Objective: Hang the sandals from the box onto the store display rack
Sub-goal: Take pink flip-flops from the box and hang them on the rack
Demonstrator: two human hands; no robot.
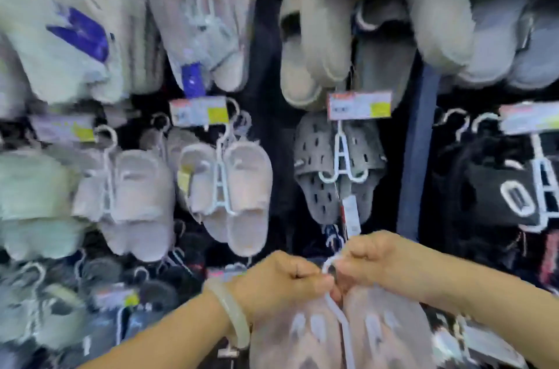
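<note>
A pair of pale pink sandals (341, 335) on a white plastic hanger (338, 314) is low in the middle of the head view. My left hand (281, 284), with a pale bangle on its wrist, and my right hand (381, 262) are both closed around the hanger's top near its hook (328, 264). The hands touch each other there. The display rack (272, 126) fills the view in front, dark and hung with many pairs. The box is out of sight.
Grey perforated sandals (338, 169) hang right above my hands under a price tag (360, 105). A beige fluffy pair (233, 187) hangs to the left, black slippers (499, 187) to the right. More pairs crowd the upper and lower rows. The picture is blurred.
</note>
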